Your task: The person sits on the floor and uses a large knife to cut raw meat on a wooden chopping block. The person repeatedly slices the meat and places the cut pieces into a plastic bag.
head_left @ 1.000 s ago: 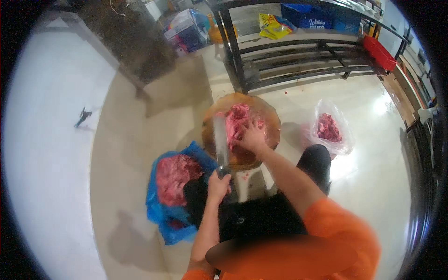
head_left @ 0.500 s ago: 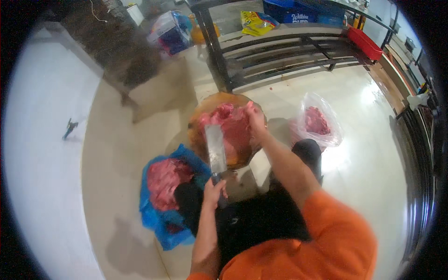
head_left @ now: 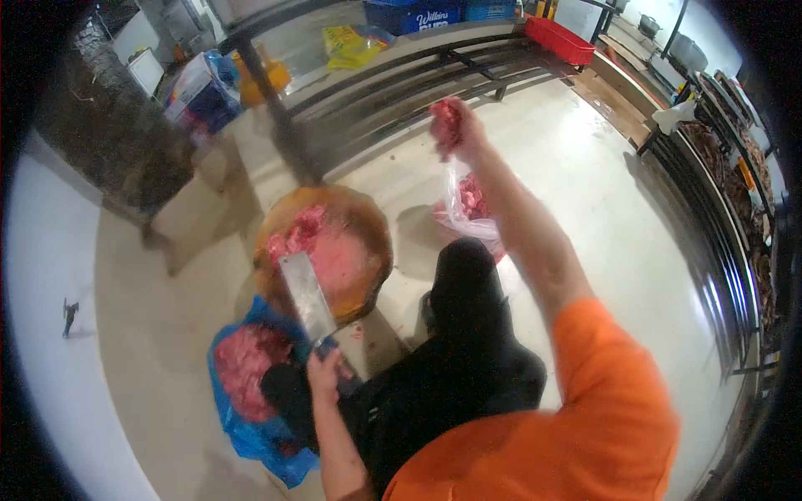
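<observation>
My left hand (head_left: 327,376) is closed round the handle of a cleaver (head_left: 307,292), whose wide blade reaches over the near left edge of a round wooden chopping board (head_left: 372,230). Some raw red meat (head_left: 299,232) lies on the far left part of that board. Off to the right, my right hand (head_left: 473,135) is raised and closed on a clump of raw meat (head_left: 446,125), just beyond a clear plastic bag (head_left: 480,230). Cut meat (head_left: 472,196) shows inside this bag; my forearm hides part of it.
Beside my left knee a large slab of raw meat (head_left: 245,367) rests on a blue plastic bag (head_left: 242,438). A dark metal rack (head_left: 401,117) stands beyond the board, with a red tray (head_left: 560,42) at its right end. Shelving (head_left: 723,196) runs along the right.
My right hand has left the board and swung right with a clump of meat, out past the clear bag. The cleaver stays in my left hand. The view has shifted to the right.
</observation>
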Demonstrator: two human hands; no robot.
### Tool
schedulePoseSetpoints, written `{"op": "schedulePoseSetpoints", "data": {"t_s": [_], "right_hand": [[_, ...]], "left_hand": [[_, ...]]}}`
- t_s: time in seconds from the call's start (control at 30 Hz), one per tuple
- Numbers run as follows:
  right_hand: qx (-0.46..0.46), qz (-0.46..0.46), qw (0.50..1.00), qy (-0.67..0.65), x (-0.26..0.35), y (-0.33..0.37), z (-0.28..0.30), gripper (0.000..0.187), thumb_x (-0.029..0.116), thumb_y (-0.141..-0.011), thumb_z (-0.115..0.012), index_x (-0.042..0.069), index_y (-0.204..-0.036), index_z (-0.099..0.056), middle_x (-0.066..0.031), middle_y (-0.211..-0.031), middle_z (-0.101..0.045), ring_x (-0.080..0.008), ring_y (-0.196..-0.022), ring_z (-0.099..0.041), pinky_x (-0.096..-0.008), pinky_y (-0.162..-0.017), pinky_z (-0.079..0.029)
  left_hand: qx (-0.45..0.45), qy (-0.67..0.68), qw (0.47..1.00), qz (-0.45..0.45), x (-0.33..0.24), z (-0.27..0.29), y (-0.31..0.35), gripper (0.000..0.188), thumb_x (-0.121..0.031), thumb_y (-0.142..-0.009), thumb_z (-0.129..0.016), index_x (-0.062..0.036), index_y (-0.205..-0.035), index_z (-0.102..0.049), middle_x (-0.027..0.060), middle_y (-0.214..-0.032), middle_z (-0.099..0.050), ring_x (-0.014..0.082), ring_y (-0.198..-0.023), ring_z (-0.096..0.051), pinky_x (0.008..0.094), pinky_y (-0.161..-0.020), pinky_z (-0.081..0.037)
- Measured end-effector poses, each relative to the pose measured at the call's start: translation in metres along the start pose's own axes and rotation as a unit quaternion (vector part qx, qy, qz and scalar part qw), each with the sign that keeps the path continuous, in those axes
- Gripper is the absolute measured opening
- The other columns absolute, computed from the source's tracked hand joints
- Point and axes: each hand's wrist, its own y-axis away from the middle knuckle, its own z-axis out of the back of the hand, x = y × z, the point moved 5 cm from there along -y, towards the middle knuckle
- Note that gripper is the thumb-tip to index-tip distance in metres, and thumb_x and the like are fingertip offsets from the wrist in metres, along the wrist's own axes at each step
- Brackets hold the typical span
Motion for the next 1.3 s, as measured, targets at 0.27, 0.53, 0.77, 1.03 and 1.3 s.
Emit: {"op": "schedulePoseSetpoints", "data": {"t_s": [0.27, 0.53, 0.77, 1.03, 1.3], "right_hand": [[-0.190, -0.016, 0.764, 0.616, 0.038, 0.022, 0.158, 0.022, 0.026, -0.090, -0.060, 0.006, -0.099, -0.064, -0.0082, -0.093, -0.067, -0.0198, -0.090, -0.064, -0.0426, -0.076, -0.053], [-0.194, -0.023, 0.850, 0.489, 0.054, 0.014, 0.107, 0.025, 0.020, -0.087, -0.059, 0.006, -0.108, -0.061, -0.0068, -0.096, -0.066, -0.0207, -0.090, -0.066, -0.0450, -0.078, -0.051], [-0.008, -0.003, 0.910, 0.413, -0.053, -0.018, -0.045, 0.022, 0.012, -0.083, -0.061, 0.003, -0.103, -0.060, -0.0061, -0.091, -0.067, -0.0161, -0.083, -0.066, -0.0317, -0.068, -0.053], [0.210, -0.033, 0.683, 0.699, -0.295, 0.004, -0.143, 0.012, 0.012, -0.080, -0.061, 0.002, -0.085, -0.067, -0.0110, -0.084, -0.067, -0.0199, -0.078, -0.065, -0.0336, -0.068, -0.052], [0.116, -0.030, 0.515, 0.849, -0.360, 0.011, -0.089, 0.032, 0.022, -0.067, -0.072, 0.000, -0.089, -0.066, -0.0187, -0.087, -0.068, -0.0328, -0.082, -0.066, -0.0435, -0.073, -0.051]], "left_hand": [[-0.014, -0.019, 1.000, -0.006, -0.006, 0.006, 0.003, 0.013, -0.009, -0.088, -0.058, -0.0058, -0.096, -0.047, 0.0047, -0.065, -0.048, 0.0158, -0.047, -0.049, 0.0324, -0.043, -0.047], [0.016, 0.030, 0.999, -0.026, -0.006, 0.003, 0.006, 0.012, -0.008, -0.088, -0.056, -0.0065, -0.095, -0.046, 0.0043, -0.064, -0.048, 0.0160, -0.048, -0.050, 0.0319, -0.045, -0.047], [-0.018, 0.144, 0.988, -0.052, -0.013, 0.013, 0.012, 0.016, -0.010, -0.086, -0.059, -0.0080, -0.098, -0.049, 0.0022, -0.067, -0.051, 0.0140, -0.051, -0.049, 0.0298, -0.047, -0.046], [-0.037, 0.245, 0.963, -0.103, -0.002, 0.033, 0.001, 0.017, -0.005, -0.085, -0.059, -0.0098, -0.095, -0.047, 0.0036, -0.068, -0.048, 0.0166, -0.052, -0.048, 0.0338, -0.049, -0.045], [-0.006, 0.279, 0.956, -0.094, 0.002, 0.007, -0.010, 0.016, -0.005, -0.085, -0.058, -0.0099, -0.094, -0.046, 0.0034, -0.067, -0.048, 0.0174, -0.051, -0.049, 0.0336, -0.050, -0.046]]}}
